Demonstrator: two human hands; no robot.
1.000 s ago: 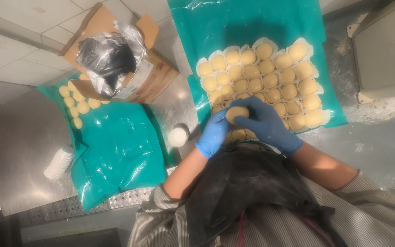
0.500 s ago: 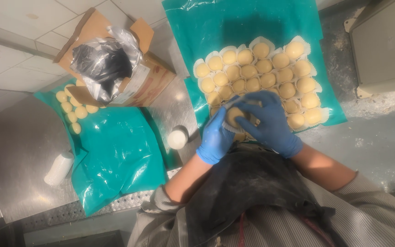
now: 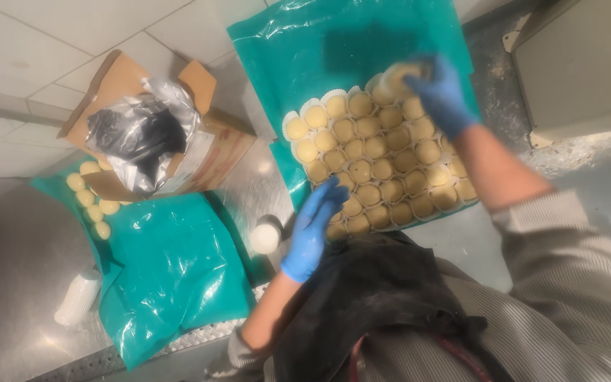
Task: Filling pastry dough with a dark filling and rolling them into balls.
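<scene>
On steel counter (image 3: pixel 15 283), our right hand (image 3: pixel 438 92) grips a dough round (image 3: pixel 399 72) (blurred) extending tray rows (image 3: pixel 380 166); left hand (image 3: pixel 314 226) hovers, fingers loosely open.

right hand (image 3: pixel 438 90): motion-blurred, grip on pale dough piece (image 3: pixel 399 72) unclear | left hand (image 3: pixel 314 228): covers near-edge pieces | dark apron (image 3: pixel 383 304): hides tray's near rim | cardboard box (image 3: pixel 143 134): hides part of left pieces

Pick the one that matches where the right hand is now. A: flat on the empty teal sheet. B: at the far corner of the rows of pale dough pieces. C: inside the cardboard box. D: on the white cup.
B: the right hand holds a pale dough piece at the far corner of the rows on the teal sheet.
</scene>
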